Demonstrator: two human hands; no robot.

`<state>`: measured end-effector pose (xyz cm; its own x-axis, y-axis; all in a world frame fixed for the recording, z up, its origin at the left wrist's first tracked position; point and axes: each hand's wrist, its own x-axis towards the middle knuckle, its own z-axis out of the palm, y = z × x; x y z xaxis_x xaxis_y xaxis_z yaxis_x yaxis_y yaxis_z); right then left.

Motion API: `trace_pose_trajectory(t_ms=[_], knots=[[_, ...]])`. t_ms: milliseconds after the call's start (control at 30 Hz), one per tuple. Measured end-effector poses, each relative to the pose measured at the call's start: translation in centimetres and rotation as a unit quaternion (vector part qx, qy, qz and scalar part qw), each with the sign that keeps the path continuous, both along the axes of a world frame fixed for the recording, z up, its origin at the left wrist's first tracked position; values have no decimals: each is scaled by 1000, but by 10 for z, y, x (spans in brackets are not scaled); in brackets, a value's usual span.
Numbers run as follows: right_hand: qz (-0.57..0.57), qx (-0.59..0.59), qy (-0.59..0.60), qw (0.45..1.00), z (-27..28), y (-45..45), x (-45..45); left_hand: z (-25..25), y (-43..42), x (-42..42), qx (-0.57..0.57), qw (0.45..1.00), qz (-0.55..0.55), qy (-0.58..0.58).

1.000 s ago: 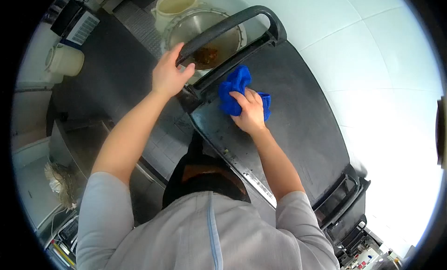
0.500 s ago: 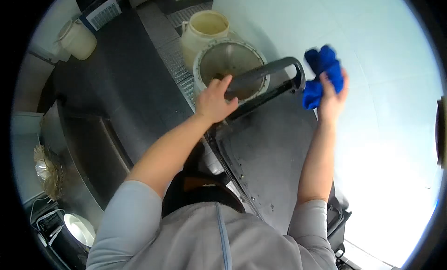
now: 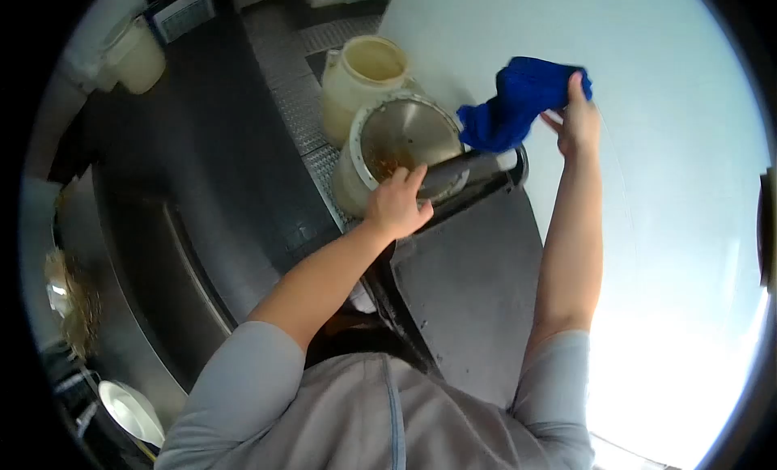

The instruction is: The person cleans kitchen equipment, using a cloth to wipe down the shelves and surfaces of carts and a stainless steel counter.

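My left hand (image 3: 399, 204) is closed around the near part of a dark handle (image 3: 453, 173), which rises at the far end of a flat dark-grey top (image 3: 473, 267), like that of a cart. A crumpled blue cloth (image 3: 518, 102) is pinched in my right hand (image 3: 579, 126). The cloth hangs off to the left, over the far end of the handle, and hides part of it; whether the two touch I cannot tell. Just past the handle is a round pale tub (image 3: 364, 138) with a metallic inside and brown residue at its bottom.
Behind the tub stands a cream-coloured jar (image 3: 376, 61). A long dark counter (image 3: 218, 138) runs along the left, with another pale container (image 3: 136, 61) at its far end. A white wall (image 3: 672, 187) borders the right side. A white bowl (image 3: 129, 409) sits at lower left.
My right hand has moved up, and the blue cloth now spreads leftward over the handle's far end. The handle sits lower in view, with my left hand still on it.
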<state>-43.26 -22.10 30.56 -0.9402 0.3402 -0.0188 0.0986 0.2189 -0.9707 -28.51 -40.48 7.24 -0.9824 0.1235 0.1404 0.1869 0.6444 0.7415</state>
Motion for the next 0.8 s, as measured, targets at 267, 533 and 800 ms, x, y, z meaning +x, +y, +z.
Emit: trace_pose_trajectory(t_ms=[267,533,800], knots=[[-131,-146,272,942,73,87,148,-19,0,-10,-7,995,15,99],[-104,-38,126,986,46,145,305,2,-23,-4,-57,997,18,57],[426,317,-114,839,-210,36,305,11,-42,-8,-71,995,35,56]])
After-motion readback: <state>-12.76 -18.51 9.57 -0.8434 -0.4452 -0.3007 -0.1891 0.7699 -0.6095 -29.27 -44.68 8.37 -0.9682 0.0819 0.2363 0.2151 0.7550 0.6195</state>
